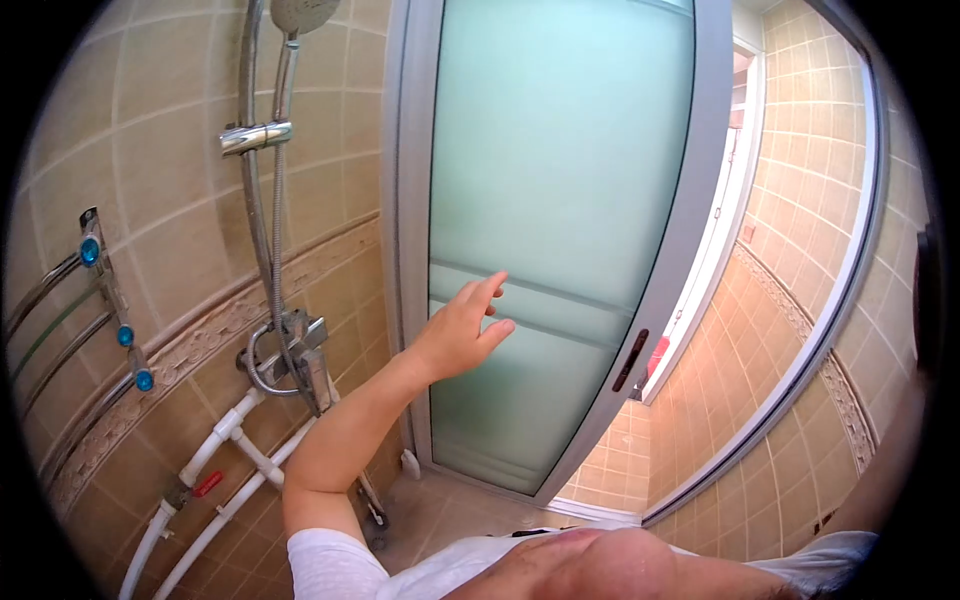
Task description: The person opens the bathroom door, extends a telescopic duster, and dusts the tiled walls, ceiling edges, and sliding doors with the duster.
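Observation:
My left hand (465, 330) reaches forward in front of a frosted glass door panel (560, 170) with a grey metal frame. Its thumb and index finger are spread apart and nothing shows in the hand. Whether the fingertips touch the glass, I cannot tell. A dark recessed handle (631, 360) sits in the frame to the right of the hand. On the right, my forearm (872, 490) runs up along the dark edge of the view, and my right hand lies outside it.
On the left tiled wall are a shower head (303, 14), a chrome mixer tap (300, 345), white pipes (235, 415) with a red valve lever (208, 484), and a chrome rack (60, 275) with blue knobs. A doorway with a metal sill (595, 511) opens right of the panel.

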Tool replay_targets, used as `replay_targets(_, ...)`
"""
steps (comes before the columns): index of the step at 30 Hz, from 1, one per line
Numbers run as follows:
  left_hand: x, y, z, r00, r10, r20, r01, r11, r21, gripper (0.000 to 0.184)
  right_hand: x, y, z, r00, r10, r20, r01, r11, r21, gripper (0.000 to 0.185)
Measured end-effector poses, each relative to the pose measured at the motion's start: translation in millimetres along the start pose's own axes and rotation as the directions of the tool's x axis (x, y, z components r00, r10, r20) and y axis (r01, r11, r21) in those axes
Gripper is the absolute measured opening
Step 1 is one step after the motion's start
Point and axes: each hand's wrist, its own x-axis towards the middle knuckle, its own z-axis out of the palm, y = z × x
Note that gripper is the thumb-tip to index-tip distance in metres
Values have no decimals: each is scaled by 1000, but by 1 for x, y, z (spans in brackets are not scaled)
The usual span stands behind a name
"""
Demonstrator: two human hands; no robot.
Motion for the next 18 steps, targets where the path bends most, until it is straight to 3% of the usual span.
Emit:
replay_targets(10, 54, 19, 63, 981, 164, 105, -149, 979, -138, 58, -86, 48, -93, 976, 215, 27, -210, 968, -137, 36)
replay_targets(12, 64, 24, 75, 973, 191, 129, -172, 974, -147, 58, -112, 59, -106, 984, 177, -16, -175, 950, -258, 37)
replay_targets(14, 72, 27, 88, 964, 227, 137, -203, 965, -169, 59, -114, 119, -122, 995, 94, -45, -102, 970, -219, 36)
replay_targets(16, 78, 29, 100, 956, 258, 141, -229, 955, -190, 60, -116, 171, -121, 983, 157, -95, -166, 981, -99, 33)
replay_targets(17, 80, 31, 105, 955, 250, 160, -216, 954, -207, 60, -111, 209, -119, 987, 159, -2, -150, 936, 319, 32)
replay_targets(18, 82, 32, 110, 954, 240, 179, -198, 955, -222, 60, -113, 213, -105, 992, 121, 22, -123, 970, 208, 35)
